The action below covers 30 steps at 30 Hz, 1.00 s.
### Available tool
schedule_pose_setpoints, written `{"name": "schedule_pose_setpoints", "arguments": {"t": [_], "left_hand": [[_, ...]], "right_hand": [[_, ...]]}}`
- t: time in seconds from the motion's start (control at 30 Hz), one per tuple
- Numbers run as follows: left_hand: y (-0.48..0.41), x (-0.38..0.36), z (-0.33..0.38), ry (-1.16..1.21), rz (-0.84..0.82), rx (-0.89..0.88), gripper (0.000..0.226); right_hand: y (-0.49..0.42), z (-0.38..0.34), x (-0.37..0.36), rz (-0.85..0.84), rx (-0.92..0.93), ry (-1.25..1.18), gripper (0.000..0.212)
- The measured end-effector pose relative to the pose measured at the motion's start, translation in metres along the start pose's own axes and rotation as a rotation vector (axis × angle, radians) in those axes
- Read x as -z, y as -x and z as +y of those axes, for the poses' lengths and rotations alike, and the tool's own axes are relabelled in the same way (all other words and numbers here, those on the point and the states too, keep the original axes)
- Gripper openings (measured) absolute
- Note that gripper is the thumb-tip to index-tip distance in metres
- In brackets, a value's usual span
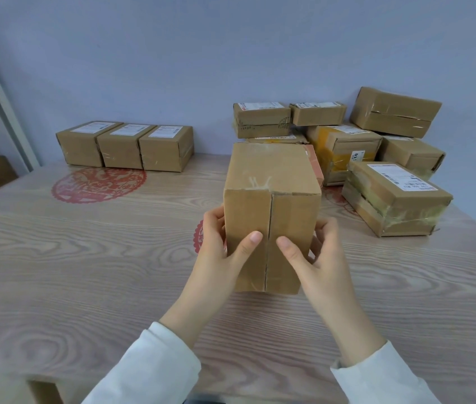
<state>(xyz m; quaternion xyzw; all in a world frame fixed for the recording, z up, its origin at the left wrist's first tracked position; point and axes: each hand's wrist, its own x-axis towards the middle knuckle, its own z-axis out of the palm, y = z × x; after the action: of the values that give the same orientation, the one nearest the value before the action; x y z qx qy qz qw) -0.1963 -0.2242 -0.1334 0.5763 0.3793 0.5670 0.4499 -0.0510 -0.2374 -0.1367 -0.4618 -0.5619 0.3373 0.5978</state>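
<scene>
Sleeved in white, a left hand point(219, 246) and a right hand point(318, 255) are shown wrapped round a plain cardboard box point(271, 205), thumbs pressed beside its front seam, the box held over the near middle of the wood-grain table point(85, 258). Sorting is judged to be in hand: the box must next be turned until its label is found, then carried from beside the parcel pile point(376, 147) towards the row of three labelled boxes point(126, 147). Shipping labels point(400, 176) are borne by many parcels, but no print can be read.

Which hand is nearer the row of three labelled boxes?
Left. The left hand grips the held box at its left side, toward the row of three boxes; the right hand grips its right side, farther away.
</scene>
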Motion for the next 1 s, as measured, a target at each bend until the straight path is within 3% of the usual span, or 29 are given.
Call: {"name": "schedule_pose_setpoints", "arguments": {"t": [0.1,0.23,0.37,0.43,0.5,0.57,0.67,0.73,0.93,1.0], "left_hand": [[0.001,0.001,-0.002,-0.022,-0.012,-0.004,0.046],[0.003,-0.001,-0.004,-0.082,-0.055,-0.02,0.062],[0.004,0.001,0.004,-0.029,-0.046,-0.014,0.048],[0.003,0.003,0.009,0.003,-0.039,-0.01,0.073],[0.002,0.003,0.014,0.007,-0.024,0.019,0.093],[0.001,0.003,0.015,0.031,-0.032,0.045,0.085],[-0.001,0.004,0.01,0.079,-0.05,0.064,0.059],[-0.001,0.006,0.005,0.084,-0.056,0.064,0.055],[0.0,0.011,-0.001,0.1,-0.1,0.088,0.064],[0.0,0.011,0.0,0.067,-0.106,0.103,0.063]], "right_hand": [[-0.001,-0.001,0.001,0.003,0.01,-0.013,0.066],[-0.005,-0.001,0.0,0.024,0.059,0.017,0.072],[-0.006,0.0,0.001,-0.011,0.084,0.028,0.086],[-0.004,0.001,0.001,-0.018,0.086,0.024,0.1],[-0.004,0.002,0.001,-0.028,0.073,0.002,0.098],[-0.003,0.003,0.003,-0.047,0.068,-0.026,0.096],[-0.002,0.001,0.008,-0.079,0.03,-0.056,0.113],[-0.002,-0.001,0.009,-0.091,0.01,-0.039,0.111],[0.0,0.0,0.012,-0.151,-0.056,-0.1,0.079],[0.001,0.001,0.014,-0.184,-0.067,-0.125,0.079]]}}
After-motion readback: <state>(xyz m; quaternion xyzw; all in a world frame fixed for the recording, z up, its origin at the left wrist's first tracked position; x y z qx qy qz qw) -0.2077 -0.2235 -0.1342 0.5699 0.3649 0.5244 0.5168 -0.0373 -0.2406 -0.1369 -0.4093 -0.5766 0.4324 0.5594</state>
